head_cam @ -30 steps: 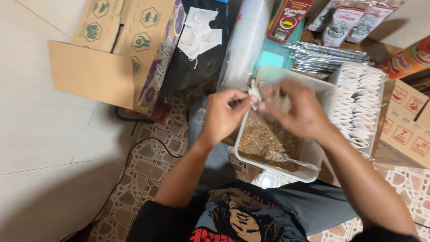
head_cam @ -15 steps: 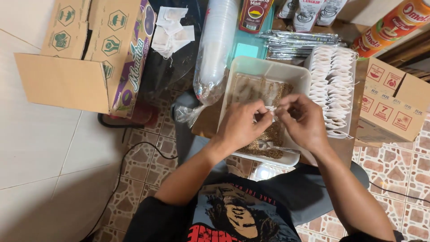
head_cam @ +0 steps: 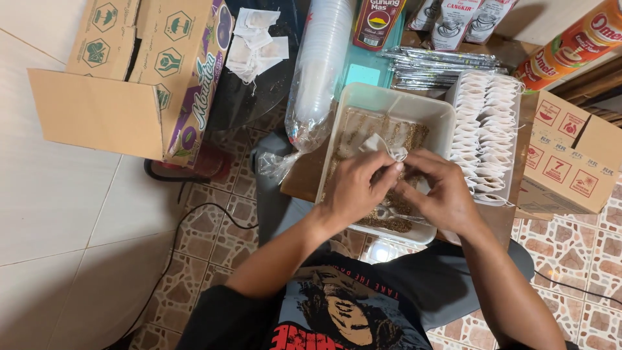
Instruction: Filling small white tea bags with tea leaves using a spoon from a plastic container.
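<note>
Hands have drawn together since a second ago: left hand (head_cam: 356, 188) and right hand (head_cam: 440, 194) both pinch a small white sachet (head_cam: 381, 146) above the tub (head_cam: 389, 104), apparently closing it.

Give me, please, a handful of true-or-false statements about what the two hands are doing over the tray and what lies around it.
1. Both the left hand and the right hand pinch a small white sachet. True.
2. The hands work above a white tray that holds brown loose granules. True.
3. The rows of white sachets stand to the left of the tray. False: they stand in a container on its right side.
4. The open cardboard box lies on the tiled floor at the left. True.
5. The sleeve of clear plastic cups lies inside the tray. False: it lies beside the tray, at its left.
</note>
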